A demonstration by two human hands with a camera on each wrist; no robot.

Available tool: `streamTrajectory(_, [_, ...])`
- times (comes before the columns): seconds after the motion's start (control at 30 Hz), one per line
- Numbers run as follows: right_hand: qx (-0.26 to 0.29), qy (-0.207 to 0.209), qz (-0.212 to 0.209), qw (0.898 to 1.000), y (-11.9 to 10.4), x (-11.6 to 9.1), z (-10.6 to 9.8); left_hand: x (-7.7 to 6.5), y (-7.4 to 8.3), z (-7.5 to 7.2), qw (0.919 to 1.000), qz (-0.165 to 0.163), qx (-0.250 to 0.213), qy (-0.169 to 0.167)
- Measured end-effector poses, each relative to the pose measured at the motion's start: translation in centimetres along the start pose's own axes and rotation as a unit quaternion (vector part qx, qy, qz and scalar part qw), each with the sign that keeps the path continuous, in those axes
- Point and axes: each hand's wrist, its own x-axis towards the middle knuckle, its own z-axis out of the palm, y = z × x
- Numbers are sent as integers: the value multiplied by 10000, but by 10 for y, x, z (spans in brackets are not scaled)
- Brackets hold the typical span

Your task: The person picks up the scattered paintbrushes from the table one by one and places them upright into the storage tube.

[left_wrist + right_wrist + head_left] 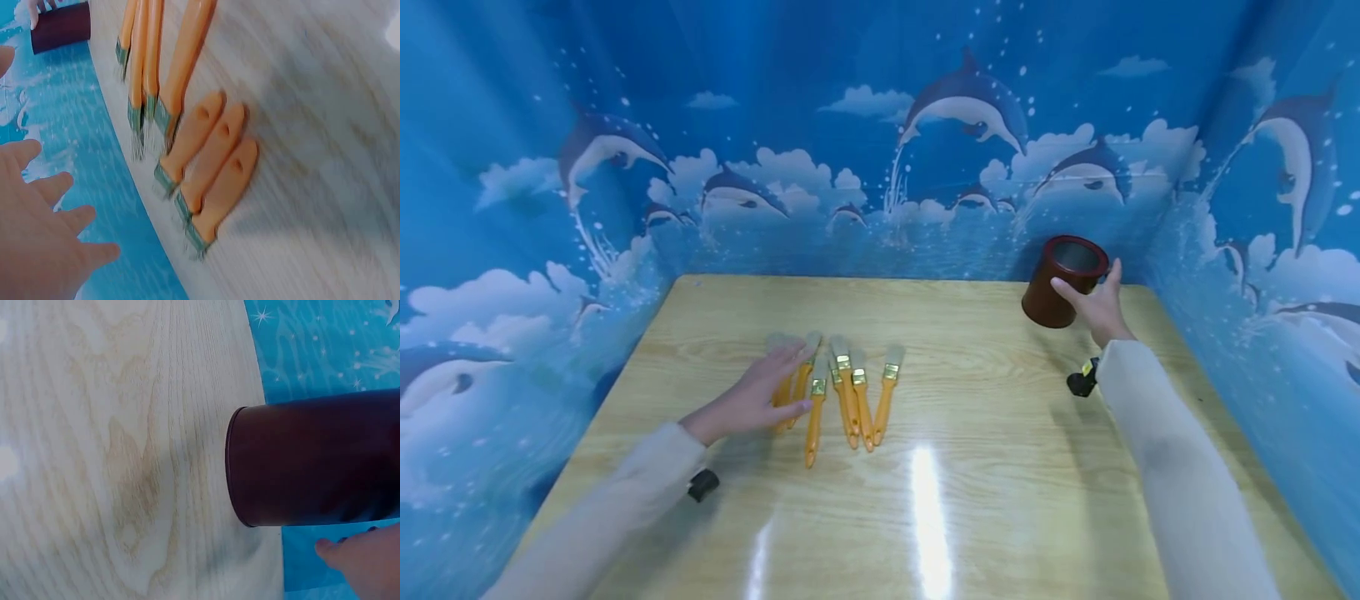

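Observation:
At the back right in the head view stands a dark brown cylindrical container (1051, 293) with an open, reddish rim. My right hand (1099, 308) holds it from the right, with the thumb across its near side and the fingers around its right side. The right wrist view shows the container's lower wall (300, 462) and fingertips (340, 555) beside it. Several paintbrushes (859, 408) with orange handles and pale bristles lie on the table. Over the leftmost ones my left hand (763, 392) hovers palm down, fingers extended and spread, partly hiding them. Nothing is in its grasp.
The brushes lie on a pale wood-grain table (970, 358), handles toward me. A blue curtain (820, 242) printed with dolphins surrounds its back and sides. Black wrist devices (1082, 379) sit at both cuffs. Bright light reflections streak the table's front.

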Motion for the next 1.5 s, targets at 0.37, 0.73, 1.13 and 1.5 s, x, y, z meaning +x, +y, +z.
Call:
streamTrajectory(0.37, [311,485,-19,9983,6,13,12,-3,13,11,9985,164,-432,-296])
streamTrajectory(0.73, [455,677,163,9965,-1,13,18,-7,19,17,9957,-65,-740,-549])
streamTrajectory(1.13, [803,1192,-71,9896,7,22,25,-9,18,18,9942,-104,-889,-604])
streamTrajectory(1.5, [580,941,-135,9938,6,13,23,-7,18,19,9945,-168,-833,-606])
